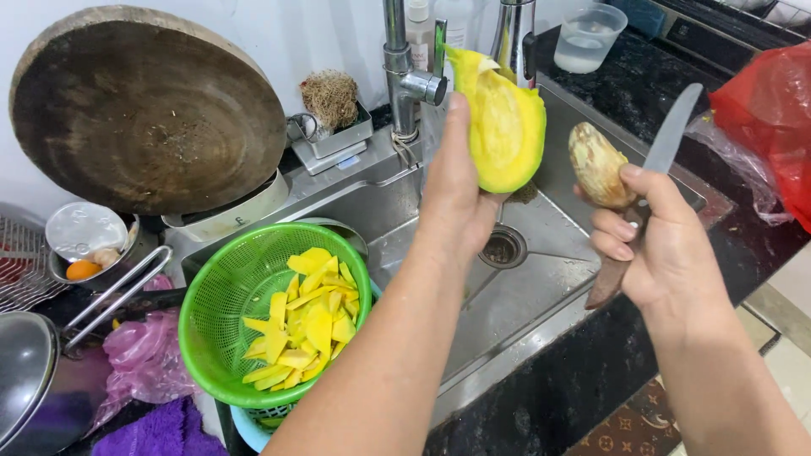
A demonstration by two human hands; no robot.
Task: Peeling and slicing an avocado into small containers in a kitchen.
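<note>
One mango half (pixel 505 127) showing at upper centre. One mango seed (pixel 596 164) and one knife (pixel 657 169) sitting right of centre. One green colander (pixel 221 295) lying lower left, holding many mango slices (pixel 304 325). One round chopping board (pixel 144 110) leaning upper left. One clear cup (pixel 589 35) standing at top right. One red bag (pixel 773 110) lying at right edge.

Peeled yellow mango half (pixel 505 127) upright (seed (pixel 597 164) beside).

A white wall (pixel 287 34) runs along the far side behind a dark speckled stone tabletop (pixel 583 371); pale floor tiles (pixel 781 312) show at near right.
</note>
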